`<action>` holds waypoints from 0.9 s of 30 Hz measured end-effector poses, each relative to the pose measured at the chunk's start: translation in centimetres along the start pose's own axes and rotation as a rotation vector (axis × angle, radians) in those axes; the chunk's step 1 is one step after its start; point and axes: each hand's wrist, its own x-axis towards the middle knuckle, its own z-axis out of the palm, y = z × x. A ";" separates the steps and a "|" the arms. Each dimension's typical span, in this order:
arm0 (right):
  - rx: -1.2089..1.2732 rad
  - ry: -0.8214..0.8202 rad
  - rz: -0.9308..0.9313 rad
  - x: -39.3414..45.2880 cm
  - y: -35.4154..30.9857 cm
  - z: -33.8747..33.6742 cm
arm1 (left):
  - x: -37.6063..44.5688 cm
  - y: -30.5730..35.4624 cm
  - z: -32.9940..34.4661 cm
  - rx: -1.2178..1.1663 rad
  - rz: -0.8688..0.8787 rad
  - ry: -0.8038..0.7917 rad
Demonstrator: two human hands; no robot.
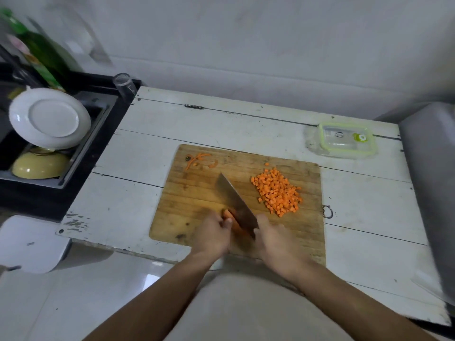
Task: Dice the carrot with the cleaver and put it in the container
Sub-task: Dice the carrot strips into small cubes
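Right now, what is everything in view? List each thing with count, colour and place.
cutting board: one, brown wood, middle of the table
diced carrot: one pile, orange, right part of the board
carrot piece: one, orange, near edge of the board
carrot scraps: a few, orange, far left corner of the board
cleaver: one, steel, blade on the carrot piece
container: one, clear with green-rimmed lid, far right of the table
table: one, white planks
plate: one, white, in the sink at left
bowl: one, yellow, under the plate
bottle: one, green, far left
left hand: holds the carrot piece
right hand: grips the cleaver
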 end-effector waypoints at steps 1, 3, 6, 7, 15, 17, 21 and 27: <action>0.054 0.039 -0.004 -0.3 0.7 -0.4 | -0.3 -0.1 -0.3 0.129 0.091 0.068; 0.130 0.125 0.022 -0.7 1.8 -1.1 | -0.8 -0.1 -0.7 0.268 0.273 0.118; 0.194 0.176 0.115 -0.3 2.8 -1.5 | -0.9 0.0 -0.2 0.516 0.439 0.095; 0.215 0.172 0.148 -0.1 3.0 -1.7 | -0.7 -0.1 0.2 0.577 0.463 0.108; 0.309 0.117 0.204 -0.7 3.6 -1.5 | 0.9 -2.2 -2.4 0.575 0.487 0.235; 0.306 0.118 0.203 -0.6 3.7 -1.3 | 2.3 -2.9 -5.0 0.579 0.417 0.300; 0.320 0.109 0.216 -0.6 3.8 -1.2 | 4.2 -1.9 -7.6 0.795 0.597 0.226; 0.297 0.110 0.239 -1.5 4.4 -1.5 | 2.3 2.8 -4.2 1.106 0.978 -0.177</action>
